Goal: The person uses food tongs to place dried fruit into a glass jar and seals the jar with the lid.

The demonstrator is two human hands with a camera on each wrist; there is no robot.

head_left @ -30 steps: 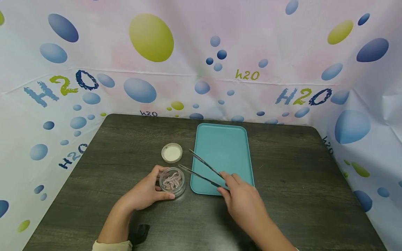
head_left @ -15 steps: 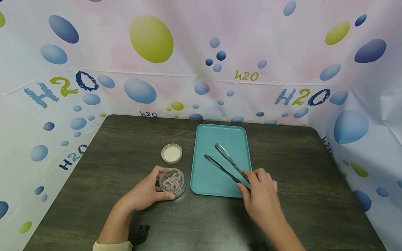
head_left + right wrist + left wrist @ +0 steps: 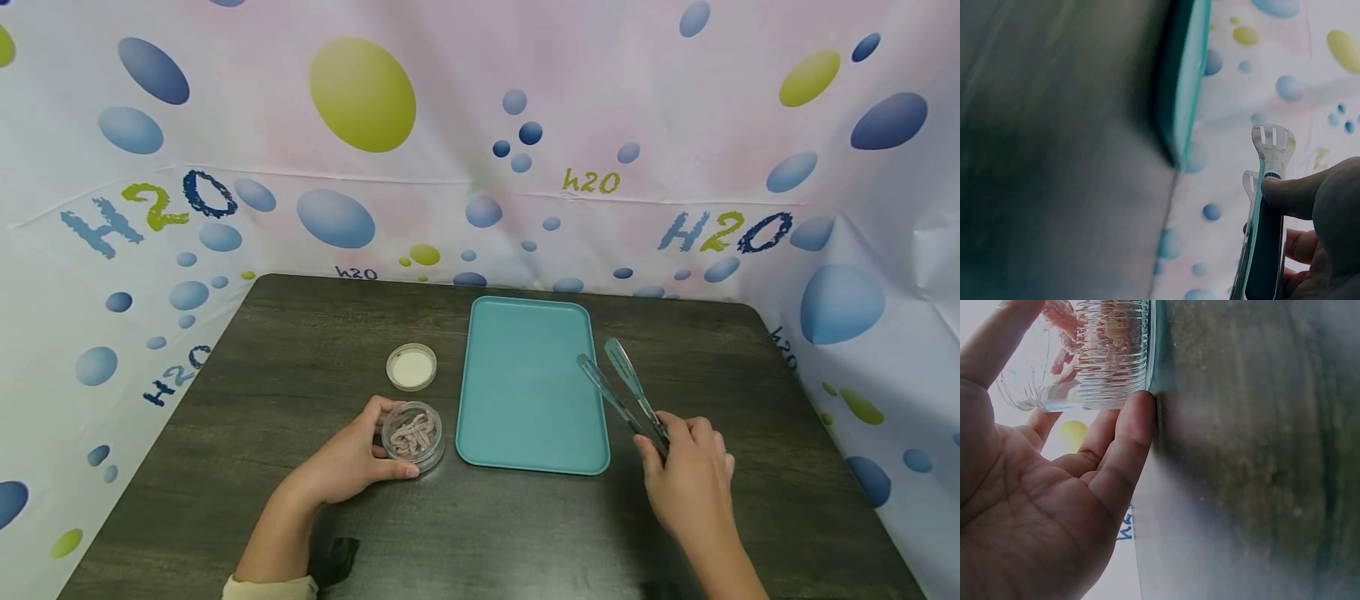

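My left hand [image 3: 348,458] curls round a small clear glass jar [image 3: 414,437] at the table's centre-left, thumb on the near side. Pinkish strips [image 3: 412,433] lie in the jar; the left wrist view shows its ribbed wall [image 3: 1113,356] with a fingertip at the base. My right hand [image 3: 693,492] grips metal tongs [image 3: 632,387] to the right of the teal tray [image 3: 528,392]. Their arms stand apart with nothing between the tips, one tip overlapping the tray's right edge. Seen from the right wrist, the tongs [image 3: 1266,250] have a slotted end and a dark handle section under the thumb.
A round lid [image 3: 411,367] with a pale inside lies just behind the jar. Near the left forearm is a small black item [image 3: 339,558] on the dark wood table [image 3: 750,400]. A printed sheet [image 3: 480,108] with bubbles hangs behind the table and at both sides.
The right hand has carried the tongs rightward, from beside the jar, across the tray to its right side. The left hand and jar have stayed in place.
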